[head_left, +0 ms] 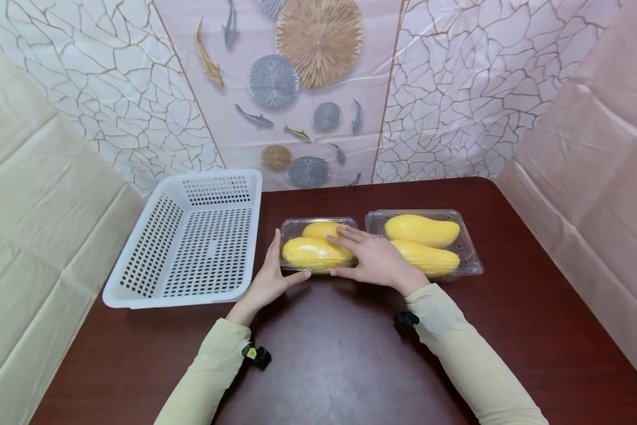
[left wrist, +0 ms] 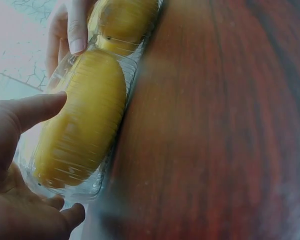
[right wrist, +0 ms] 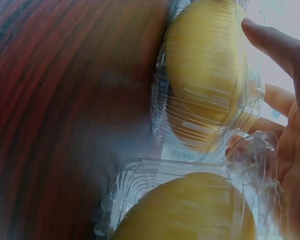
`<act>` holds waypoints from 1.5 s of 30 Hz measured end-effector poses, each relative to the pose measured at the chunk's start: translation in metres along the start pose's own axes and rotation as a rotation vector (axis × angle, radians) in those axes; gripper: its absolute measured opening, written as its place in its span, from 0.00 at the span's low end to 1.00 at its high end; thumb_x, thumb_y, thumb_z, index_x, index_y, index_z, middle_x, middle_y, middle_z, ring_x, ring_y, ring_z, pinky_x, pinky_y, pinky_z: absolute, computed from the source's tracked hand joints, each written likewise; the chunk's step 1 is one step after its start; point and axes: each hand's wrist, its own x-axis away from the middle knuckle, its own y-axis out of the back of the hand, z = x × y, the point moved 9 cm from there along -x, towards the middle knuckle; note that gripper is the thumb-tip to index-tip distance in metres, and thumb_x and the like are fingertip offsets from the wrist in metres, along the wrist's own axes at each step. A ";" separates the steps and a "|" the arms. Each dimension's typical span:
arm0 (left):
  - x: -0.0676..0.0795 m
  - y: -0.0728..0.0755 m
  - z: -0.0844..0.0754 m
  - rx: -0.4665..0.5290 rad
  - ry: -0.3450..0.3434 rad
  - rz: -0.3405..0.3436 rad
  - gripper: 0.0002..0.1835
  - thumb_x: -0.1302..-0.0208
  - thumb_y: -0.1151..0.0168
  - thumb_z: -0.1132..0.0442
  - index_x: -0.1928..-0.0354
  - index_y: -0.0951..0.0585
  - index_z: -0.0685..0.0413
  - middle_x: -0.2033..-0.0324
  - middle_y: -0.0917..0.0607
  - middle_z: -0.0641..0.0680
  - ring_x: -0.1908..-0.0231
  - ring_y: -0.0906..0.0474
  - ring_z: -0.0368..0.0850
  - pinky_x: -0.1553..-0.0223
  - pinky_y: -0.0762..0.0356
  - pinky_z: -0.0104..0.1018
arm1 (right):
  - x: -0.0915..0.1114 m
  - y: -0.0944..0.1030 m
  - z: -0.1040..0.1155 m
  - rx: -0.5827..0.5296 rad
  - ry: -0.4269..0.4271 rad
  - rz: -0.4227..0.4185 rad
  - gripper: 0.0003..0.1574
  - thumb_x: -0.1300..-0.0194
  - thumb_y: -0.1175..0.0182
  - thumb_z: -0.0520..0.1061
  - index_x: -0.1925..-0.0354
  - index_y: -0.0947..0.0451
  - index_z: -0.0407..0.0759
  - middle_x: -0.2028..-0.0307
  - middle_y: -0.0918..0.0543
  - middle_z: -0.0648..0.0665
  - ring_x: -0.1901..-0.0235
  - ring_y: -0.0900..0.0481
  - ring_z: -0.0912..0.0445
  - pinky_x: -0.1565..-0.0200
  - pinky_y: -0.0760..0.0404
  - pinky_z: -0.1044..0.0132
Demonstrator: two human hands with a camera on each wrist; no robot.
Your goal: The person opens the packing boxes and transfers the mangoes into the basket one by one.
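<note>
Two yellow mangoes (head_left: pixel 313 252) lie side by side in a clear plastic box (head_left: pixel 318 222) on the table in the head view. My left hand (head_left: pixel 269 276) is at the box's left end, fingers straight along the side and thumb at the front edge. Across the right part of the lid, my right hand (head_left: pixel 376 260) lays its spread fingers, its thumb near the front edge. A second clear box (head_left: pixel 469 260), also holding two mangoes (head_left: pixel 423 230), stands just to the right, partly behind my right hand. In the right wrist view, the right thumb and fingers (right wrist: pixel 275 45) are spread apart beside the first box.
A white perforated plastic basket (head_left: pixel 137 295) stands left of the boxes on the dark red wooden table (head_left: pixel 339 348). A patterned cloth (head_left: pixel 456 106) hangs behind the table, with beige cloth walls (head_left: pixel 589 195) on both sides.
</note>
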 end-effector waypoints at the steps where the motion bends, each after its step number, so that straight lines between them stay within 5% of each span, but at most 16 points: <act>1: -0.001 0.001 -0.001 0.003 -0.003 -0.002 0.66 0.42 0.25 0.47 0.20 0.69 0.42 0.21 0.62 0.57 0.23 0.61 0.54 0.27 0.52 0.56 | 0.000 0.001 0.000 0.002 0.003 -0.008 0.46 0.36 0.39 0.72 0.26 0.33 0.56 0.27 0.35 0.40 0.29 0.35 0.43 0.43 0.25 0.40; 22: -0.003 0.008 0.004 0.086 -0.033 -0.021 0.64 0.45 0.23 0.54 0.19 0.61 0.53 0.20 0.57 0.56 0.23 0.56 0.54 0.26 0.54 0.53 | -0.002 0.001 -0.003 -0.002 -0.037 -0.020 0.46 0.36 0.41 0.75 0.27 0.32 0.58 0.26 0.35 0.43 0.30 0.34 0.45 0.42 0.25 0.41; 45: 0.004 0.004 0.009 0.088 -0.003 -0.024 0.63 0.44 0.24 0.50 0.19 0.59 0.48 0.20 0.58 0.54 0.22 0.60 0.52 0.27 0.54 0.56 | 0.003 0.001 0.002 0.023 -0.024 -0.055 0.45 0.35 0.41 0.73 0.28 0.30 0.56 0.27 0.34 0.44 0.29 0.34 0.47 0.41 0.26 0.40</act>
